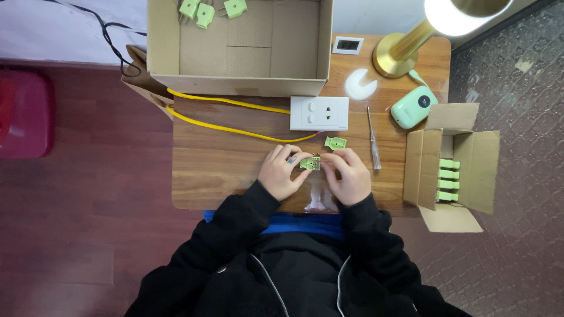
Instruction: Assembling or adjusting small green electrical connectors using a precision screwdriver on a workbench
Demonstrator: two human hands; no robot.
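Grip: both hands pinch one small green plug part (311, 163) between fingertips, L hand (283, 172) on its left side, R hand (348, 176) on its right; fingers closed on it, held just above the wooden table (229, 170).
Where it sits: we see the part at table centre, right in front of the person's chest, with its open, metal-fitted face turned up.
Step in hand: we judge this as assembly work on the plug, w/ the body open and its cover not yet on.
Next move calls for: a steady hold w/ one hand while the other frees up; the loose green cover piece (335, 142) lies just beyond the R fingertips, and the screwdriver (372, 140) is just right of the R hand.
Count, far side: 3 green plugs (204, 13) in the big cardboard box (247, 82) beyond the hands, to the left.
Count, right side: 4 green plugs (449, 179) stacked in the smaller box (470, 152), well right of the grip.
Also beyond the grip: 1 white wall socket (319, 113) w/ 2 yellow wires (235, 126), 1 gold lamp (411, 47), 1 mint-green device (413, 107), 1 small white timer-like unit (348, 44).
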